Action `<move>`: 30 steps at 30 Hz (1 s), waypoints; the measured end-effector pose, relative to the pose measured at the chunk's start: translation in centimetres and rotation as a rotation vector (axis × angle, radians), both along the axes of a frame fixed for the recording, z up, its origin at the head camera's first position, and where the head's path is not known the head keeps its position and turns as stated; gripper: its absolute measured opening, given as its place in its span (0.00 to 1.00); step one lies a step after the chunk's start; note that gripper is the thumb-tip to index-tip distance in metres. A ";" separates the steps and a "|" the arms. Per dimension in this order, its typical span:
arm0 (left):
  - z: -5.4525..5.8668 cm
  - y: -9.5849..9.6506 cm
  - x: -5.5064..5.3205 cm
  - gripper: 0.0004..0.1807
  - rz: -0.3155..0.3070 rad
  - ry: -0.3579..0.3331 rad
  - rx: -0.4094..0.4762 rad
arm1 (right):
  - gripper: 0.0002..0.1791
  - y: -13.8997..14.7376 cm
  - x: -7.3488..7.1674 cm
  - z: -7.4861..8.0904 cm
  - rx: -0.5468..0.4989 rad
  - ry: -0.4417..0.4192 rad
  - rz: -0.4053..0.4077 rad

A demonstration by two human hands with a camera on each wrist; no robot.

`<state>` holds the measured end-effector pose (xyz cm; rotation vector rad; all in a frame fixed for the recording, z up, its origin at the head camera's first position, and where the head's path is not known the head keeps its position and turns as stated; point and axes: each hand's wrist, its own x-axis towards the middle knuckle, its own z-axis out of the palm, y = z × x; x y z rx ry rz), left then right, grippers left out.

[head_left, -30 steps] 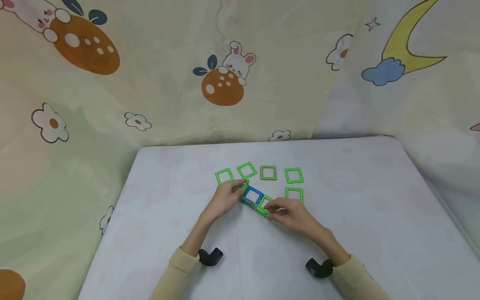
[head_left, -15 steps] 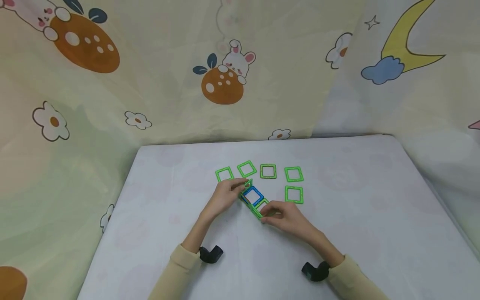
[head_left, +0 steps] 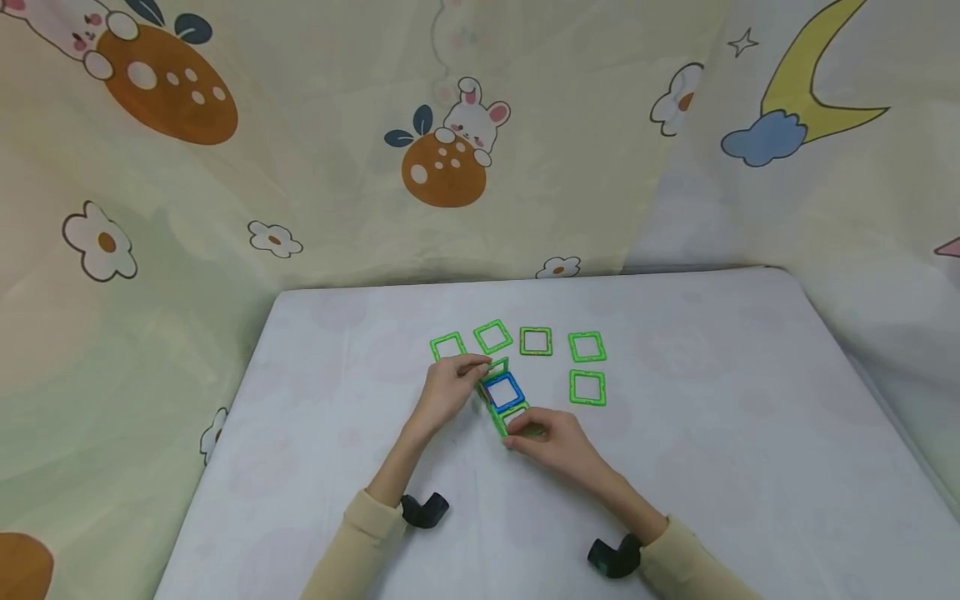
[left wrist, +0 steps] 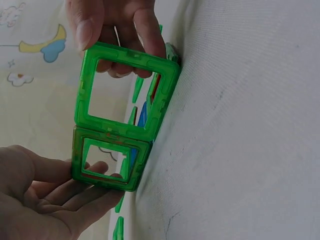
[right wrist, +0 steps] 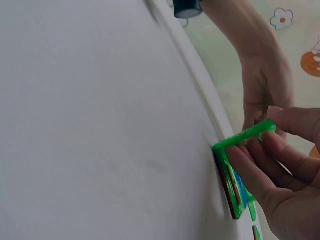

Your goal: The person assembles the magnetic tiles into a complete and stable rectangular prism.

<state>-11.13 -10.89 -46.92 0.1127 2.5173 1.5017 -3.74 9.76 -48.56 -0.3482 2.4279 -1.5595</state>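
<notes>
Through my head feed I see the person wearing a pale cream-yellow top: the left sleeve [head_left: 348, 546] ends in a broad cuff [head_left: 373, 512], and the right sleeve [head_left: 693, 562] matches. Each wrist carries a stubby, bent black fitting [head_left: 426, 510].

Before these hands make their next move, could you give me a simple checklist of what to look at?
1. Left hand at the far upright square: ok, fingers show through its opening.
2. Right hand gripping the near upright square: ok, thumb and fingers are on it.
3. Upright squares edge to edge: ok, they meet in the left wrist view.
4. Blue square in sight: ok, it shows between the hands.
5. Leftmost loose square untouched: cannot tell, the left hand partly covers it.
6. A hand free for fetching: not ok, both are busy.
</notes>
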 end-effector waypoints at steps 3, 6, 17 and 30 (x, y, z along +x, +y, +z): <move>0.2 0.0 0.3 0.16 0.022 0.002 0.001 | 0.07 -0.8 0.5 -0.1 -0.036 -0.003 -0.035; 0.5 0.1 0.7 0.16 0.039 0.009 -0.006 | 0.07 -1.5 1.0 -0.2 -0.072 0.004 -0.064; 1.2 0.5 2.7 0.18 0.126 -0.004 -0.044 | 0.07 -3.3 1.9 -0.5 -0.101 0.014 -0.175; 1.1 0.5 4.2 0.13 0.211 -0.078 0.046 | 0.06 -4.3 2.1 -0.4 -0.066 -0.012 -0.242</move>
